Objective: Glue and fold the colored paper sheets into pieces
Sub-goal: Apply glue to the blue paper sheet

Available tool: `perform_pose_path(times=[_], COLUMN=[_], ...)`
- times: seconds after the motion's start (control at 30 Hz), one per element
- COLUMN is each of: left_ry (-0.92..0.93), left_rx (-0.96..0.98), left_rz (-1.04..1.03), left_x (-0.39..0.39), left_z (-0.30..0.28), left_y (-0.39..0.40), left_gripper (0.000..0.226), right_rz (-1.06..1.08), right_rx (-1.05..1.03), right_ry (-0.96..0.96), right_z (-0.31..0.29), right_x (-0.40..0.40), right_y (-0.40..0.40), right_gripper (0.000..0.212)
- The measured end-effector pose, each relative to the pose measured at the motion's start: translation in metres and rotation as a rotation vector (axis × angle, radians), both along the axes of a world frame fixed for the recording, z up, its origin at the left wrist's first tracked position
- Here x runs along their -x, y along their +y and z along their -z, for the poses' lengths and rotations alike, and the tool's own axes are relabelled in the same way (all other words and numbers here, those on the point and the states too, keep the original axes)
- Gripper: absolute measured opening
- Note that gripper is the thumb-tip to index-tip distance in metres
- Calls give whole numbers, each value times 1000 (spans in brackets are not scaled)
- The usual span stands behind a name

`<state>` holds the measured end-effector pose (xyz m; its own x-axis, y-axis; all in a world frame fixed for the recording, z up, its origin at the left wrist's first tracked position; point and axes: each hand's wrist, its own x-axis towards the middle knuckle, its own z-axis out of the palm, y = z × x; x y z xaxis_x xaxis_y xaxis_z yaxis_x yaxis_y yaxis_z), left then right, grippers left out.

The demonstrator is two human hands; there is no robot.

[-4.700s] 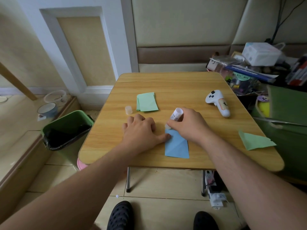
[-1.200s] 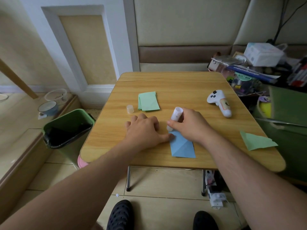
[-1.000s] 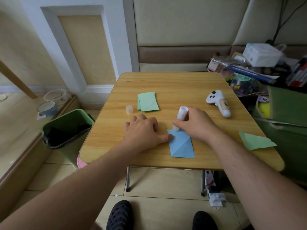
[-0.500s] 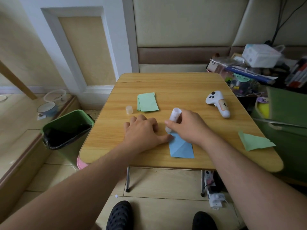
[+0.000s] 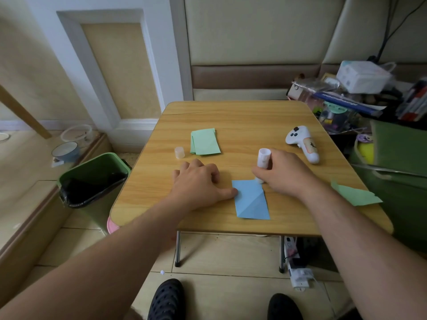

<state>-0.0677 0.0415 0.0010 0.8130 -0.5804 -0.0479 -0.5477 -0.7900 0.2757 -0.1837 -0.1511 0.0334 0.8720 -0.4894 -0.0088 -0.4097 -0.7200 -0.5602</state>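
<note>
Left hand (image 5: 196,181) lies flat, thumb pinning the blue paper (image 5: 250,199) at the table (image 5: 254,118) front edge so it won't slide. Right hand (image 5: 284,174) grips the glue stick (image 5: 263,158), tip down at the paper's top corner.

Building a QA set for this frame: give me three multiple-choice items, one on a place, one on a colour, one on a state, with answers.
1. Where is the glue cap?
A. left of the green sheets
B. on the blue paper
C. in the bin

2. What colour is the paper under the glue stick?
A. green
B. pink
C. blue

3. What is the left hand doing?
A. lifted off the table
B. thumb holding the blue paper down
C. gripping the cap

Answers: 1 A, cap stands beside the stack; 2 C, blue piece at the tip; 3 B, thumb touches its left edge while the right hand grips the stick.
</note>
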Motion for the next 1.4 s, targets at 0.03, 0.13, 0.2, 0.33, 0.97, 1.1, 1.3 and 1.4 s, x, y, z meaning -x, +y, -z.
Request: perform_pose_path(times=[0.03,0.13,0.2,0.33,0.97,1.1,1.3,1.4], left_ry=[2,0,-3,-9,7,-17,-55,-65], left_rx=[3,11,14,15,7,-18,-44,-26], left_rz=[1,-3,-4,2,9,6,16,15], left_x=[0,1,1,1,4,7,7,8], left_z=[0,0,0,0,-2,0,2,3], left_y=[0,0,0,0,0,-1,-1,1], left_gripper=[58,59,59,59,53,62,72,71], right_rz=[10,27,6,-101,1,-9,-126,-123], right_rx=[12,-17,-63,-131,24,-62,-77,-25], right_ry=[-5,-67,-121,-123,-15,-111,-88,-60], right_z=[0,-1,0,7,-4,-1,13,10], right_x=[0,-3,-7,-14,3,-7,-12,-8], right_y=[0,5,12,28,5,18,32,28], right_gripper=[16,17,21,27,17,26,30,28])
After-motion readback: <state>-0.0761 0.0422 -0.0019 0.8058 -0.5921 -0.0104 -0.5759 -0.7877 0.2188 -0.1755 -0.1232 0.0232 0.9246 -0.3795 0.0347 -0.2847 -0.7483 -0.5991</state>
